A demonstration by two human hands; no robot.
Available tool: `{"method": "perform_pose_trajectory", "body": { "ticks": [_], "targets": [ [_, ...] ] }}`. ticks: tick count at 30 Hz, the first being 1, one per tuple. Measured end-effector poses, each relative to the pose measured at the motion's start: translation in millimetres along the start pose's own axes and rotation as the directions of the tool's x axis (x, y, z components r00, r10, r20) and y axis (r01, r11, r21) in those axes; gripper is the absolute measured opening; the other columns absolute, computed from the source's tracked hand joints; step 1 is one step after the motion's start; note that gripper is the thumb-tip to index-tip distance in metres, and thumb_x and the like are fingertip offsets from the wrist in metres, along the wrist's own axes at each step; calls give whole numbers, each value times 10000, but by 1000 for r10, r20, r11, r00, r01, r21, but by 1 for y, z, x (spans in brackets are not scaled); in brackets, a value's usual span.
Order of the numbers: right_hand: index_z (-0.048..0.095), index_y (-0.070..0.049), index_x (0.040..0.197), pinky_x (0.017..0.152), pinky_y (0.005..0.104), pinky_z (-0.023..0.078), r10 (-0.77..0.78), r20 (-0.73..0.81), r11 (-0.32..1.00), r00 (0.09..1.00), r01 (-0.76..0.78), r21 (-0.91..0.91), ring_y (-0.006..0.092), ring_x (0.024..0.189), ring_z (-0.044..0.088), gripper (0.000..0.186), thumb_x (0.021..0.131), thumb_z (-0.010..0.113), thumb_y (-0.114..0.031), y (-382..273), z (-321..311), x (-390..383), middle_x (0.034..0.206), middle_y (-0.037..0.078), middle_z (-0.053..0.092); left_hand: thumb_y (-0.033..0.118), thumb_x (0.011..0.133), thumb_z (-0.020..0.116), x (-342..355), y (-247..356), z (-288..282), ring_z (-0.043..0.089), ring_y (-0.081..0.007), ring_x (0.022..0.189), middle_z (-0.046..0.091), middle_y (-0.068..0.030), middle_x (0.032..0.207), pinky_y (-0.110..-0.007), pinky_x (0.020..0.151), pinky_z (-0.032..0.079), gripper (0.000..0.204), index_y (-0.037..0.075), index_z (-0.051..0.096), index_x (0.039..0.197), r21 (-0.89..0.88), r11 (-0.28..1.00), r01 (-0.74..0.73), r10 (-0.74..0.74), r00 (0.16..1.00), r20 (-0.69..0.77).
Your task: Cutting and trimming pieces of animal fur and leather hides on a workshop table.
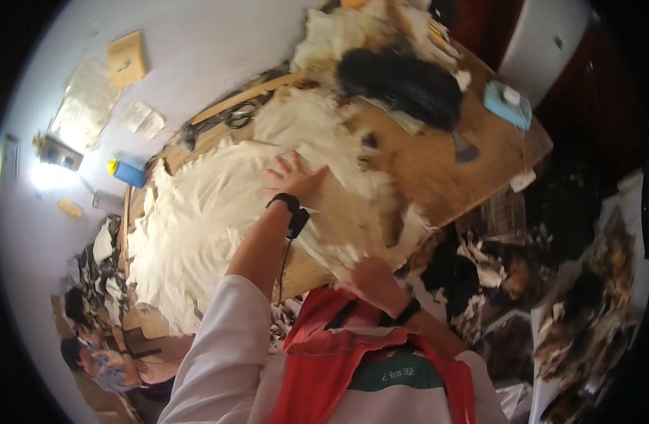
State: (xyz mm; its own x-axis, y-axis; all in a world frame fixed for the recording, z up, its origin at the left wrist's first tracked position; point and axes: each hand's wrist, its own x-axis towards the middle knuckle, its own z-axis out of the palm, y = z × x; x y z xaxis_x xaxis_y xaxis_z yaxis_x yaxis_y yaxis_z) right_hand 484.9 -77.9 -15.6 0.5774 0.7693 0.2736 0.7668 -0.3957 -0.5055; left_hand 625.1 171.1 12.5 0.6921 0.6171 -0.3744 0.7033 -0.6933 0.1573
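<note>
A large cream-white hide (197, 212) with ragged edges lies over the wooden table (423, 173), pale side up. My left hand (296, 178) presses on it with fingers spread, near the middle. At the table's near edge my right hand (372, 281) is closed on the hide's border; its fingertips are partly hidden. Brownish fur shows along the right edge of the hide, beside a smaller pale flap (413, 226). Both wrists wear black bands, and a cable runs down from the left one.
Beyond the hide lie a black fur piece (402, 85), a dark flat blade-like piece (466, 148) and a light blue box (507, 106). A blue bottle with a yellow cap (127, 172) stands by the wall. Fur scraps (519, 275) are heaped at right. Another person (112, 364) sits lower left.
</note>
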Motion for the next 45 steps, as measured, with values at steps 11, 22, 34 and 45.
{"method": "perform_pose_trajectory", "body": {
  "ticks": [11,22,34,45],
  "targets": [
    [581,-29,1009,775,459,455,193,-107,974,975,-204,-102,382,927,555,236,848,655,-185,-26,-60,19,974,174,560,684,918,423,-85,-321,-43,-14,-437,1482,6,-207,1619,-711,1105,86,892,126,155,1559,-154,964,-217,226,973,43],
    [351,14,1448,1103,549,279,-209,341,960,917,258,-107,402,1402,308,732,914,590,-426,-152,76,156,1467,234,377,702,870,470,-139,-535,-59,6,-426,1484,49,-224,1610,-677,1132,87,933,130,198,1555,271,884,-381,385,922,41],
    [304,-192,1515,1068,650,260,-256,576,789,776,512,-339,359,1447,241,815,843,623,-525,-197,116,127,1558,189,265,637,893,485,-185,-519,-47,231,-415,1441,233,-190,1576,-619,1067,254,786,223,286,1531,214,615,-759,758,644,109],
    [405,-154,1452,1040,443,377,-253,837,918,485,393,50,250,1405,347,617,898,611,-331,-176,83,176,1489,127,414,236,936,558,-100,-558,-73,301,-444,1397,271,-178,1559,-547,1120,299,666,134,264,1525,-715,200,-670,979,102,178]
  ]
}}
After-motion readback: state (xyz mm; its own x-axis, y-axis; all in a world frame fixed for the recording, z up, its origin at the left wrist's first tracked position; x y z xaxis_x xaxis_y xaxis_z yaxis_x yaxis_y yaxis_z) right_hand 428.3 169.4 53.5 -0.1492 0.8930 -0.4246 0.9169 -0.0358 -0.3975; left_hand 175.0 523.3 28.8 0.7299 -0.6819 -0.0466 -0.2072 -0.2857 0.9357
